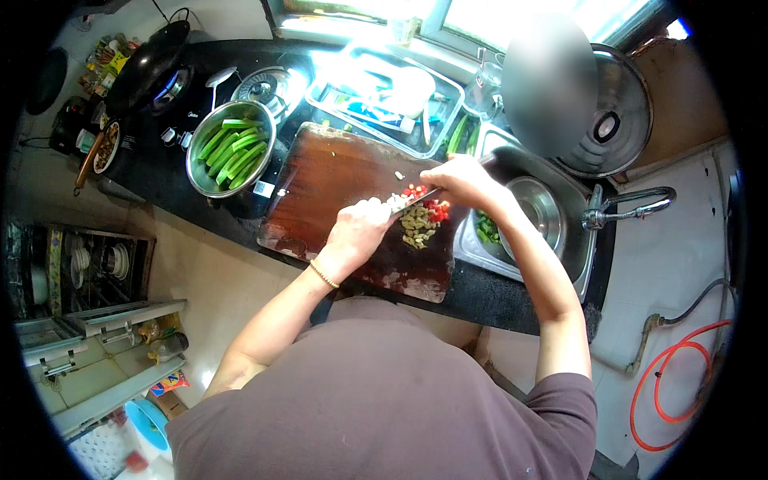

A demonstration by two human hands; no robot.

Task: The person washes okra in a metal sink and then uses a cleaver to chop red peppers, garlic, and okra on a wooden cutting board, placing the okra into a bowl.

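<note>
On the brown wooden cutting board (336,162), my right hand (465,180) grips a kitchen knife (417,201), its blade pointing left. My left hand (363,228) rests at the far end of the blade with curled fingers; whether it pinches the blade or only touches it is hidden. White chopped bits (396,203), probably garlic, lie beside its fingertips. Along the blade are chopped red chili pieces (437,210), and just below it sits a small heap of brownish-green chopped pieces (418,227). One pale bit (399,175) lies apart higher up the board.
A steel bowl (191,161) of green vegetable sticks (235,151) stands left of the board. Beyond it, a black wok (147,66) tilts over a lit burner (171,87). Behind is a clear plastic tray (327,99). The sink (579,240) holds a metal basin (534,204), under a faucet (630,207).
</note>
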